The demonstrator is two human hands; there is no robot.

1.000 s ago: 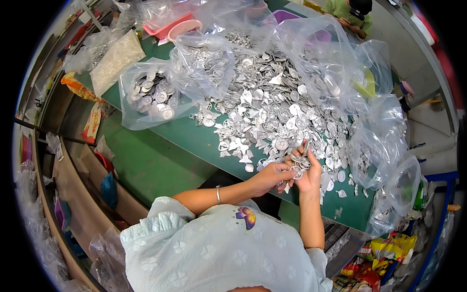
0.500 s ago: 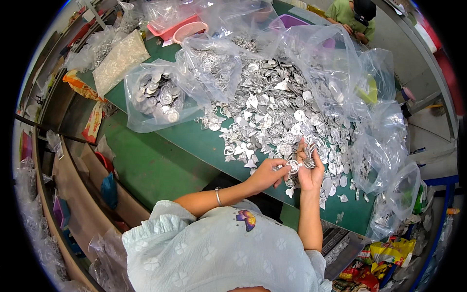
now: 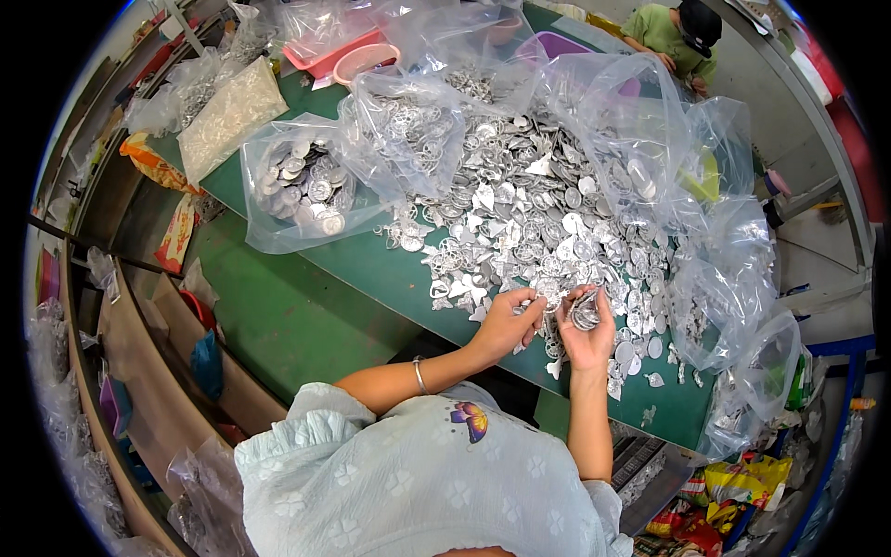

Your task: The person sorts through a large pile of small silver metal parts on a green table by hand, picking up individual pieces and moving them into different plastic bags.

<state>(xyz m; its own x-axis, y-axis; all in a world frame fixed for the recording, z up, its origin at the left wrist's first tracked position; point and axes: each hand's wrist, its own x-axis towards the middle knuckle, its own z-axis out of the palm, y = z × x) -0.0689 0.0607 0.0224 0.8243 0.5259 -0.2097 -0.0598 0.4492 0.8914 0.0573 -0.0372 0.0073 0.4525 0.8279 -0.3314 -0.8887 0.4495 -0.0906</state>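
Note:
A wide heap of silver-coloured metal charms and medallions (image 3: 520, 200) covers the green table (image 3: 362, 278). At the heap's near edge, my right hand (image 3: 587, 345) is palm up with curled fingers, holding a small stack of round metal medallions (image 3: 584, 311). Just to its left, my left hand (image 3: 509, 325) is closed, thumb against fingers. Bits of silver show at its fingertips, too small to make out. A small gap separates the two hands.
Clear plastic bags lie around the heap; one bag (image 3: 311, 190) at the left holds round metal pieces. Pink basins (image 3: 367, 60) and a purple tub (image 3: 557, 42) stand at the back. Another person (image 3: 673, 42) works at the far right. Shelving (image 3: 148, 371) runs along the left.
My left hand has drawn slightly left, away from the openwork medallion it was touching beside my right hand. My right fingers have curled in around the stack.

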